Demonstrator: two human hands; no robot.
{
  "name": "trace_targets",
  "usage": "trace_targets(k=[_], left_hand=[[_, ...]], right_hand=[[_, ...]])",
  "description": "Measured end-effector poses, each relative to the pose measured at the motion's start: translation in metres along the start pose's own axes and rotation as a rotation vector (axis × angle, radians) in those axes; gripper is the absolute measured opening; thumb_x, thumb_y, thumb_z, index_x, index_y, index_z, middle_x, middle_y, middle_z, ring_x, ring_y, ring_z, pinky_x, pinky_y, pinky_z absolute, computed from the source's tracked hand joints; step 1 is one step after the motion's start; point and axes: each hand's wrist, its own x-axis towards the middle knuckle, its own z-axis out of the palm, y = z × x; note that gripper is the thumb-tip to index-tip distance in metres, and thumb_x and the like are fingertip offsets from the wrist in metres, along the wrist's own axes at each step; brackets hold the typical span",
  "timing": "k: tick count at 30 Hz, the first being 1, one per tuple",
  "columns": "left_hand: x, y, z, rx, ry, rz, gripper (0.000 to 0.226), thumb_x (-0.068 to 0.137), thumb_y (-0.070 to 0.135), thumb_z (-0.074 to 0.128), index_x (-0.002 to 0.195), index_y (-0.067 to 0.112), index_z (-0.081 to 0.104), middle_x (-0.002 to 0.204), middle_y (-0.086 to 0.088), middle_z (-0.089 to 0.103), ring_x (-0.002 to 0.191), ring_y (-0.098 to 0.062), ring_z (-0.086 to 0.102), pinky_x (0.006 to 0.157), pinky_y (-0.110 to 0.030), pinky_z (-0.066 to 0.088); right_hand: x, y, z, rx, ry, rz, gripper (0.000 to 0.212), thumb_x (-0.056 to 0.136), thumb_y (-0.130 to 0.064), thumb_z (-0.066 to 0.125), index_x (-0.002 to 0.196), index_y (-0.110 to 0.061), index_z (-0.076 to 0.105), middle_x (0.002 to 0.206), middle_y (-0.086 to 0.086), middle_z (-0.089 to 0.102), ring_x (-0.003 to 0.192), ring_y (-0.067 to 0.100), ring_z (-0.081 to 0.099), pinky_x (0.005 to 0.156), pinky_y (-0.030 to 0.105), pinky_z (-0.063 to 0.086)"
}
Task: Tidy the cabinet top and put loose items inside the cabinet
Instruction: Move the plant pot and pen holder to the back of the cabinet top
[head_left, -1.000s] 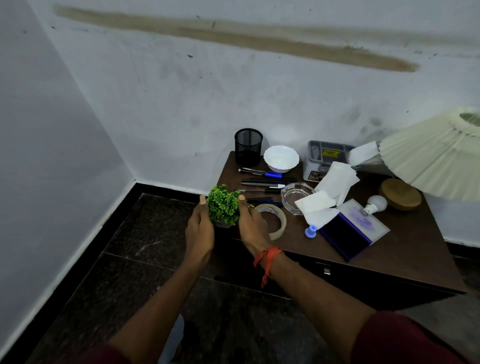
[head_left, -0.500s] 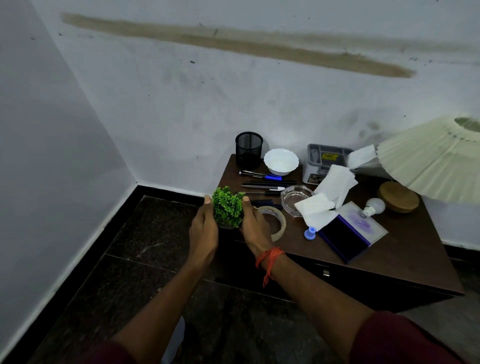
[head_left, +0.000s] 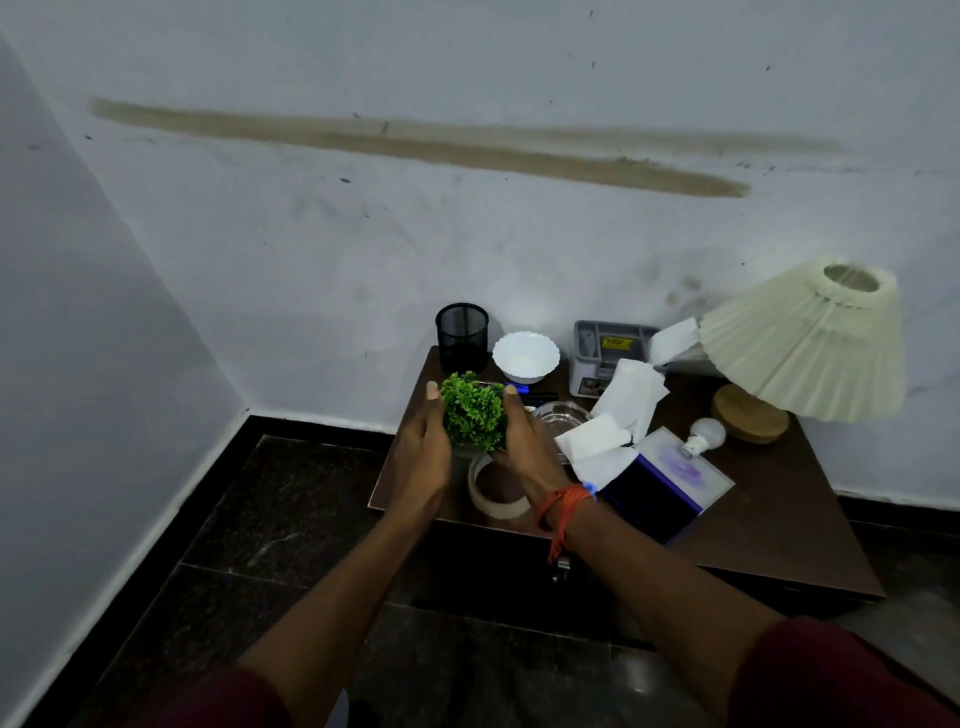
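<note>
A small green artificial plant (head_left: 472, 410) is held between my left hand (head_left: 423, 452) and my right hand (head_left: 524, 447), lifted over the left part of the dark brown cabinet top (head_left: 769, 499). Its pot is mostly hidden by my palms. Just below the plant lies a roll of clear tape (head_left: 496, 493). Behind it stand a black mesh pen cup (head_left: 462, 338) and a white bowl (head_left: 525, 356). Pens (head_left: 524, 389) are mostly covered by my hands. A glass ashtray (head_left: 563, 415) sits right of my right hand.
White tissues (head_left: 618, 410) lie over a purple-and-white tissue box (head_left: 665, 488). A light bulb (head_left: 704, 434), a grey organiser box (head_left: 605, 353) and a tilted pleated lamp (head_left: 810, 343) on a wooden base (head_left: 750, 421) fill the right side. The cabinet front (head_left: 519, 587) is dark and closed.
Both hands have carried the plant up and farther back over the cabinet top, from its front left corner to above the pens. The camera has drawn closer.
</note>
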Motion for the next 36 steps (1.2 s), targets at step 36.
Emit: trace_targets(k=[36], left_hand=[[0.161,0.010,0.127,-0.131,-0.117,-0.089,0.108,0.050,0.094,0.030,0.120,0.019,0.063,0.121,-0.007,0.066,0.113,-0.026,0.061,0.104,-0.047,0.044]], right_hand=[[0.142,-0.072,-0.048,0.017,0.099,-0.042,0.069,0.097,-0.054,0.031,0.124,0.007,0.050,0.128,0.025,0.055,0.115,0.039,0.054,0.100,0.052,0.045]])
